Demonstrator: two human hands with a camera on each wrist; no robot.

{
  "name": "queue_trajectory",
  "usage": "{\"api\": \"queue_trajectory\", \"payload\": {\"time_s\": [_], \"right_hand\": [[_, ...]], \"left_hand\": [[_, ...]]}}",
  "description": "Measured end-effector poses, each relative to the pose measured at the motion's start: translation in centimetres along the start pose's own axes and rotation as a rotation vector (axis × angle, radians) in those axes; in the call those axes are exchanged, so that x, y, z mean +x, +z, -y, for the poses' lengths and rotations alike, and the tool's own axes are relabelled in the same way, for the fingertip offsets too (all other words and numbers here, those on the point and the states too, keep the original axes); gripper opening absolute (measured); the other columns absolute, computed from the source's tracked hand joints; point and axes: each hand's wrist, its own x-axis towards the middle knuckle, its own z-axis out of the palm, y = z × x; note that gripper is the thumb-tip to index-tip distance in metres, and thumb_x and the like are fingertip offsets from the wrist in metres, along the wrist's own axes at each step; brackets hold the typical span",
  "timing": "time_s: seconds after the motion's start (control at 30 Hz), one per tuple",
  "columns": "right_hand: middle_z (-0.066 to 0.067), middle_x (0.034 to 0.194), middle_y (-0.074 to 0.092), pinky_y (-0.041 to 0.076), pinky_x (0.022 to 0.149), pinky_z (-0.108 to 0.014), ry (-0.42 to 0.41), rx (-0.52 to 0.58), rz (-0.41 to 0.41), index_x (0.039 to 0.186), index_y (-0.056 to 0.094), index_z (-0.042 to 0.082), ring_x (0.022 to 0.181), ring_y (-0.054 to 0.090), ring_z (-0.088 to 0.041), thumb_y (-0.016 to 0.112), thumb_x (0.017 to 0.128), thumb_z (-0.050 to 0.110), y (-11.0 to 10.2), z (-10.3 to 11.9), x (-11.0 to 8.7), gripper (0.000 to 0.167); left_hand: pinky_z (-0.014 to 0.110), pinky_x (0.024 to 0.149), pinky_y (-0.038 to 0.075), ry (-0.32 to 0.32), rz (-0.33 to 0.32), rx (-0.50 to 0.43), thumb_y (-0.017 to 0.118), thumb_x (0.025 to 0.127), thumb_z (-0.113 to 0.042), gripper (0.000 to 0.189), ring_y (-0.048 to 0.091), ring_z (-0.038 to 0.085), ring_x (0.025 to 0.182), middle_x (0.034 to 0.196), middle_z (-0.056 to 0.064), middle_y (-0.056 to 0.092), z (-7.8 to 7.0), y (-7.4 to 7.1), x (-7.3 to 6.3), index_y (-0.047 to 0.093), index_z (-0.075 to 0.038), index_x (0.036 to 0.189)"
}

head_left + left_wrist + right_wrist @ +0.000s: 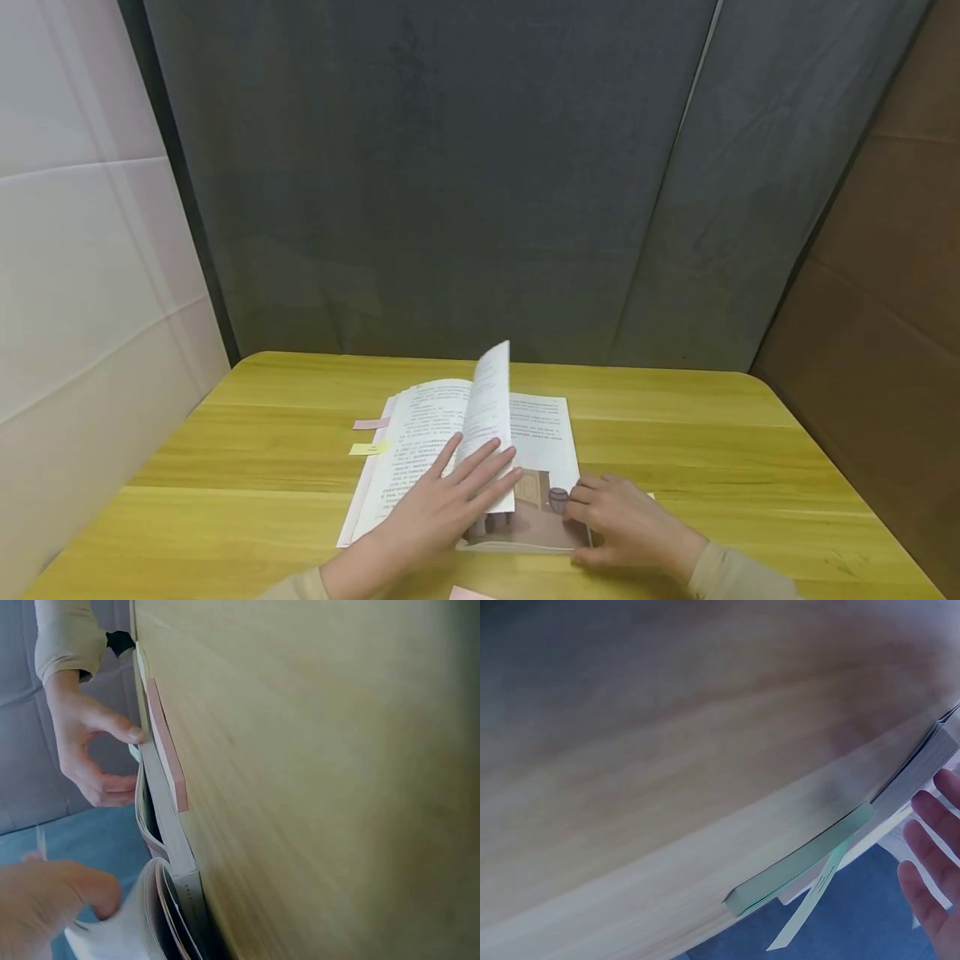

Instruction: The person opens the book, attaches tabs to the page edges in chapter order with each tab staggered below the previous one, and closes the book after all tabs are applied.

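Note:
An open book (427, 425) with printed text lies on the table, a brown picture (536, 529) low on its right page. Some of its leaves (491, 387) stand raised near the middle. My left hand (457, 496) rests against these leaves with its fingers straight and spread. At the lower right corner of the book is my right hand (626, 521), its fingers touching the page edge and its thumb by the corner. The left wrist view shows the right hand (86, 742) with a gap between thumb and fingers. Its fingers (930, 810) look extended in the right wrist view.
A pink tab (371, 424) and a yellow tab (367, 449) stick out from the book's left side. Near the table's front edge lies a pink sticky-note pad (166, 746). A pale green pad (799, 866) and a green strip (810, 904) are beside the book's right side.

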Motion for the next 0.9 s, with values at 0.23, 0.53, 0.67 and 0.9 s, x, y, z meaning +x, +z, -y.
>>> {"api": "queue_trajectory", "payload": {"time_s": [0.23, 0.53, 0.67, 0.9], "right_hand": [[0.010, 0.077, 0.050, 0.037, 0.057, -0.021, 0.003, 0.004, 0.018, 0.083, 0.061, 0.018, 0.072, 0.044, -0.007, 0.065, 0.068, 0.048, -0.1, 0.1, 0.0, 0.033], [0.011, 0.076, 0.049, 0.037, 0.057, -0.021, 0.009, 0.018, 0.022, 0.083, 0.061, 0.018, 0.071, 0.042, -0.006, 0.065, 0.068, 0.046, -0.1, 0.1, 0.0, 0.032], [0.010, 0.077, 0.049, 0.037, 0.058, -0.021, 0.011, 0.020, 0.023, 0.083, 0.061, 0.018, 0.071, 0.042, -0.006, 0.065, 0.069, 0.046, -0.1, 0.1, -0.1, 0.032], [0.010, 0.077, 0.050, 0.038, 0.059, -0.022, 0.009, 0.026, 0.023, 0.084, 0.061, 0.017, 0.072, 0.043, -0.006, 0.066, 0.069, 0.046, -0.3, 0.1, 0.0, 0.032]], "left_hand": [[0.052, 0.098, 0.016, -0.038, -0.005, 0.256, 0.074, 0.057, -0.022, 0.069, 0.029, 0.027, 0.124, 0.124, 0.006, 0.047, 0.5, 0.4, -0.3, 0.050, -0.018, 0.122], [0.036, 0.080, 0.042, -0.039, 0.072, 0.052, 0.069, 0.066, -0.017, 0.036, 0.053, 0.020, 0.096, 0.095, 0.000, 0.056, 0.0, 0.6, 0.1, 0.058, -0.018, 0.100], [0.027, 0.062, 0.041, -0.068, 0.114, -0.022, 0.060, 0.075, -0.030, 0.023, 0.052, 0.014, 0.079, 0.079, -0.004, 0.054, -0.6, 0.9, 0.3, 0.058, -0.017, 0.094], [0.030, 0.059, 0.039, -0.142, 0.138, -0.074, 0.053, 0.072, -0.061, 0.053, 0.046, 0.014, 0.076, 0.080, -0.005, 0.051, -0.9, 1.4, 0.9, 0.059, -0.017, 0.100]]}}
